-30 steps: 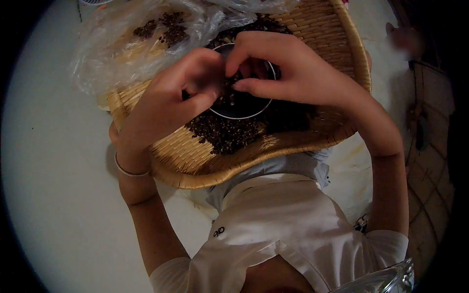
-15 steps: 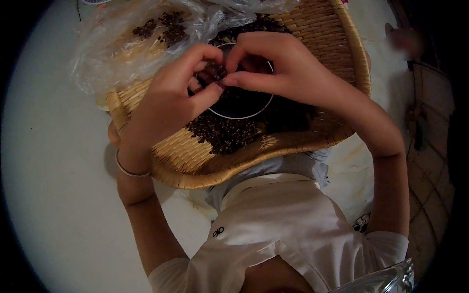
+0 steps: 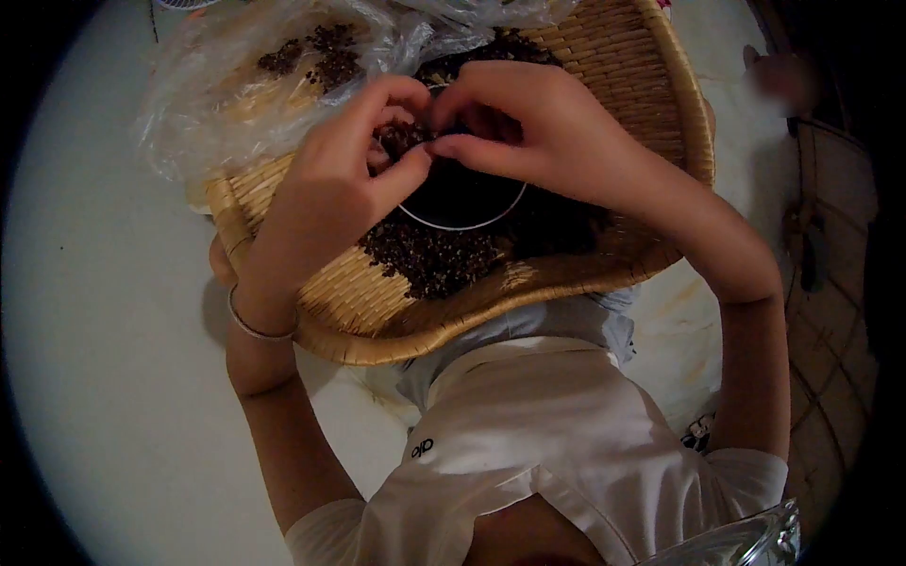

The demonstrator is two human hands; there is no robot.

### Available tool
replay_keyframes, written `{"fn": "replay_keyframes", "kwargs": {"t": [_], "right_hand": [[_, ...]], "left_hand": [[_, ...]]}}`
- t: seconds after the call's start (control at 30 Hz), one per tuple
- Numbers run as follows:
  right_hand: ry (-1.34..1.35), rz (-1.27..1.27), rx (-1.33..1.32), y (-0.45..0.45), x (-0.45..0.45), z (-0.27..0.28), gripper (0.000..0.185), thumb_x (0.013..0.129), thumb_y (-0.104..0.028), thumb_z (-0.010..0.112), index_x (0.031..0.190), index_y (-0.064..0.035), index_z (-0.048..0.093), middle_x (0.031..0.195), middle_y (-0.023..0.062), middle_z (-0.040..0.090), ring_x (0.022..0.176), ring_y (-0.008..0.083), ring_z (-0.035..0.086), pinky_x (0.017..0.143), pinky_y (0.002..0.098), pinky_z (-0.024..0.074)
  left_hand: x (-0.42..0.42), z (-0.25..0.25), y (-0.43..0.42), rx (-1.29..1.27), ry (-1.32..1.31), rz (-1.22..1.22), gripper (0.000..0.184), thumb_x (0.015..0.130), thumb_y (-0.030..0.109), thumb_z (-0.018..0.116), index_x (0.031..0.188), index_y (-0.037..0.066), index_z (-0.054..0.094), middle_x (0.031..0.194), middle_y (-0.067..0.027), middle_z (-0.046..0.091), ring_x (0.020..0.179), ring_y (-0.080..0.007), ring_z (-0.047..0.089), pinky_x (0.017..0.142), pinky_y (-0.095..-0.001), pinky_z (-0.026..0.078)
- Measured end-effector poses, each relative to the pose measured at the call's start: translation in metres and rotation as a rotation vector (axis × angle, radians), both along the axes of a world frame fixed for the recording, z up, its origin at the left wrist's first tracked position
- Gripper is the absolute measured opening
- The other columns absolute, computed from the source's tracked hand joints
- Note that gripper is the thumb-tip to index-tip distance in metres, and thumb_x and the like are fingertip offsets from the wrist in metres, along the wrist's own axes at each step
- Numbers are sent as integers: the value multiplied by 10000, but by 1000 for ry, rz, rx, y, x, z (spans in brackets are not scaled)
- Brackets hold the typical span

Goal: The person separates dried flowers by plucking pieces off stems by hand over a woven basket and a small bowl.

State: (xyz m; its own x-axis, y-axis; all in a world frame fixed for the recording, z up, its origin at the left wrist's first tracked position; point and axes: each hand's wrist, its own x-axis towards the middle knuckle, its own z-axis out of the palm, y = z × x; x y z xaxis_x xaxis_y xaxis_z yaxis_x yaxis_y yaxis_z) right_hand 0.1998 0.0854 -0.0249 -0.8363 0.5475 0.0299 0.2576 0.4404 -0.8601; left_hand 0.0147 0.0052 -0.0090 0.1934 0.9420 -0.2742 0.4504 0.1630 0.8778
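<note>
My left hand (image 3: 344,179) curls around a cluster of small dark brown dried berries (image 3: 400,139), which shows between thumb and fingers. Against it, my right hand (image 3: 524,118) is closed in a pinch, its thumb and fingertips meeting the left thumb tip. What the right fingertips hold is too small to make out. Below both hands sits a dark round bowl with a thin white rim (image 3: 462,227), partly covered by them. The bowl stands in a woven basket tray (image 3: 330,307). A loose heap of dark dried berries (image 3: 439,259) lies on the weave in front of it.
A crumpled clear plastic bag (image 3: 217,118) covers the tray's far left, with dark clumps (image 3: 335,57) in or under it. More dark material (image 3: 500,52) lies behind the bowl. The tray's raised rim (image 3: 703,141) curves along the right. Tiled floor (image 3: 830,330) shows at far right.
The left fingers have shifted, and more of the dark cluster shows in that hand. My right hand has moved very slightly left. The tray and bowl stay put.
</note>
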Motion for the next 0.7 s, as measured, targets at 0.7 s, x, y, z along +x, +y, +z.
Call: {"fn": "replay_keyframes", "kwargs": {"t": [0.7], "right_hand": [[262, -92, -733, 12, 10, 20, 154, 813, -181, 582, 888, -48, 602, 750, -10, 570, 659, 60, 521, 532, 196, 413]], "left_hand": [[-7, 10, 5, -595, -889, 139, 351, 897, 309, 436, 1075, 18, 520, 806, -80, 570, 689, -141, 533, 554, -217, 404]]}}
